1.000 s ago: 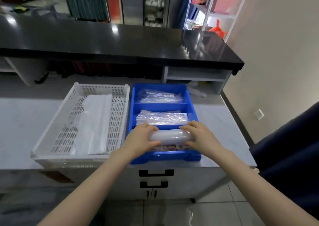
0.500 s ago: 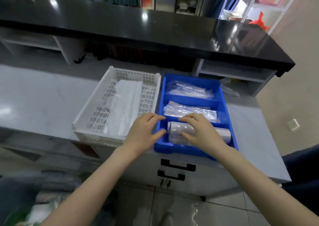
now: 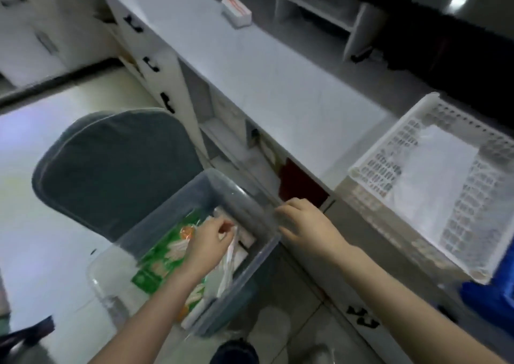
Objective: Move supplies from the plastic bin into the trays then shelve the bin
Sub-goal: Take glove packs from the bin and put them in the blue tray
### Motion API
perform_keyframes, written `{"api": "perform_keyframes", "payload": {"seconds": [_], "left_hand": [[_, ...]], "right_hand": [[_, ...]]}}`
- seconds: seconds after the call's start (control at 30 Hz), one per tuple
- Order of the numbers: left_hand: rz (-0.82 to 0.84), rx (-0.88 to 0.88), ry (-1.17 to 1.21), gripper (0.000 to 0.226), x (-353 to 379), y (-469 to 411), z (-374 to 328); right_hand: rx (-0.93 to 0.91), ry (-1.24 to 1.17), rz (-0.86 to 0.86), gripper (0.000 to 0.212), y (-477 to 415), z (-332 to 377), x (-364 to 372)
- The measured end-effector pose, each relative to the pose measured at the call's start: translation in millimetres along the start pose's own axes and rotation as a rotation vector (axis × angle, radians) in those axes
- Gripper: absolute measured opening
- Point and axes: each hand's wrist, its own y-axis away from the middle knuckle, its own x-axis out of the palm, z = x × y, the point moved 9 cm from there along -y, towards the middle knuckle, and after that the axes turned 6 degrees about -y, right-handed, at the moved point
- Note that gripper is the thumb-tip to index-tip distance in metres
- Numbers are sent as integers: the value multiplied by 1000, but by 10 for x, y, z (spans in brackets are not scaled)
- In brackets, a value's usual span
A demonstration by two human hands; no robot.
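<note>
Left hand (image 3: 207,242): reached down into the clear plastic bin (image 3: 261,262), fingers curled and pinching a thin white wrapped item (image 3: 226,266) (too blurred to say what it was).
Right hand (image 3: 306,224): hovered at the bin's right rim, fingers loosely spread and pointing left; whether the fingertips touched the rim could not be told, and nothing was held.
Plastic bin: sat low, below counter height and left of the cabinet front, seemingly on the seat of the grey chair (image 3: 111,169); its walls were transparent and tinted grey.
Bin contents: a green and white printed packet (image 3: 161,263) lay along the left side, with pale wrapped pieces (image 3: 244,237) toward the right corner, partly under the left hand.
Floor (image 3: 41,224): pale and glossy, visible left of the chair and beneath the arms.
Cabinet front (image 3: 155,66): white, with black handles running away along the counter's near edge; an open gap showed a dark red panel (image 3: 301,185) just beyond the right hand.
Counter (image 3: 278,85): grey-white, stretching diagonally from the upper left to the right.
White tray (image 3: 370,169): a perforated basket on the counter's right part, well apart from the bin, holding a flat clear plastic sheet (image 3: 436,180).
Blue tray (image 3: 489,294): only a corner showed at the right edge, just beside the white tray.
Small box (image 3: 236,13): white with red print, farther along the counter.
Cubby shelf (image 3: 319,10): white, open, at the back.
</note>
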Motion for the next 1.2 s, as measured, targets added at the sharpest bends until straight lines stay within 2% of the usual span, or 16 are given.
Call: {"api": "perform_keyframes", "payload": {"seconds": [0.2, 0.43, 0.63, 0.73, 0.87, 1.0, 1.1, 1.2], "left_hand": [[15, -343, 20, 32, 69, 122, 1730], [60, -550, -72, 54, 562, 147, 2959], [244, -560, -221, 61, 1242, 210, 3292], [191, -619, -232, 58, 1349, 228, 3373], [53, -601, -339, 37, 1260, 186, 3392], [98, -601, -273, 37, 1284, 175, 3465], [142, -601, -136, 39, 1262, 204, 3496], [167, -526, -2, 35, 1177, 216, 3417]], "right_hand": [[-18, -7, 256, 44, -902, 365, 1445], [-87, 43, 485, 58, -1405, 448, 3119], [-219, 160, 625, 64, -1463, 433, 4134], [-301, 193, 635, 64, -1454, 471, 4399], [-361, 242, 652, 61, -1432, 492, 4576], [-390, 302, 642, 59, -1486, 531, 4597], [-419, 313, 633, 42, -1488, 592, 4567], [-417, 239, 604, 33, -1494, 684, 4466]]}}
